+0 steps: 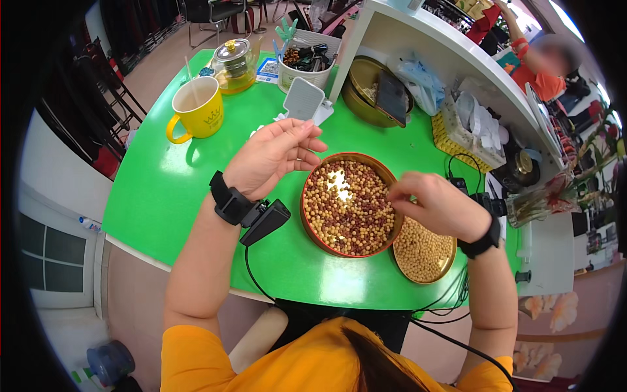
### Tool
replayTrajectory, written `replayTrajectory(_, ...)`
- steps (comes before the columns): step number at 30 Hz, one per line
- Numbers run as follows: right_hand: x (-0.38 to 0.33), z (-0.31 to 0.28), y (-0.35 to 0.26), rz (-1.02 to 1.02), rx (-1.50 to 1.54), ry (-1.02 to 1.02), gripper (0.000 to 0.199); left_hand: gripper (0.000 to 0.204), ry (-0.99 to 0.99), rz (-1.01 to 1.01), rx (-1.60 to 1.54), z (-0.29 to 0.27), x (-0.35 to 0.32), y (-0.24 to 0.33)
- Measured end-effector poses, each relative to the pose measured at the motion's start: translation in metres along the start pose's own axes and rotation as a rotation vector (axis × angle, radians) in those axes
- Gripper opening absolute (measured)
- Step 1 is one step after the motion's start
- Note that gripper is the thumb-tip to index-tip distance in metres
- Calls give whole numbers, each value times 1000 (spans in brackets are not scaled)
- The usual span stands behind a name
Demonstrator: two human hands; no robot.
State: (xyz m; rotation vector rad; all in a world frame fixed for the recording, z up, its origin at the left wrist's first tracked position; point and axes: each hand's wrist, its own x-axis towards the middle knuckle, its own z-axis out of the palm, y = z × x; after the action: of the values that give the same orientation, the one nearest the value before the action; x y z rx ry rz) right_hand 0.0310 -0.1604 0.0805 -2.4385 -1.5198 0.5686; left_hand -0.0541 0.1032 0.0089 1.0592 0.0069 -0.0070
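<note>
A round red-rimmed tin (304,215) holds pale yellow beans mixed with dark red beans (356,202); a bare shiny patch of its bottom shows through. Partly under its right side lies a shallow gold dish (450,264) of only pale beans (421,251). My left hand (274,157) hovers by the tin's upper left rim, palm turned inward, fingers curled and thumb laid over them; whatever it holds is hidden. Over the tin's right rim, my right hand (434,201) has its thumb and fingers pinched together, their tips just above the beans. Anything between them is too small to see.
On the green table (163,215) stand a yellow mug (199,111), a glass teapot (235,72), a white basket (304,75) and a grey phone stand (304,98). An olive bowl with a phone (392,95) sits under the white shelf. Cables run past my right forearm. Another person (542,72) is beyond.
</note>
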Motion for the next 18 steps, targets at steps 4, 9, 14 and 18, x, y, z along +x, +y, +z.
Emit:
replayTrajectory(4, 42, 36, 8, -82, 47, 89, 10, 25, 28, -12, -13, -1, 4, -5)
replayTrajectory(9, 58, 43, 3, -24, -23, 5, 12, 26, 20, -17, -3, 1, 2, -5)
replayTrajectory(14, 62, 44, 2, 23, -59, -25, 12, 25, -11, 1, -9, 5, -1, 1)
replayTrajectory(18, 65, 44, -2, -7, -46, -32, 11, 25, -2, 18, 13, 5, -2, 2)
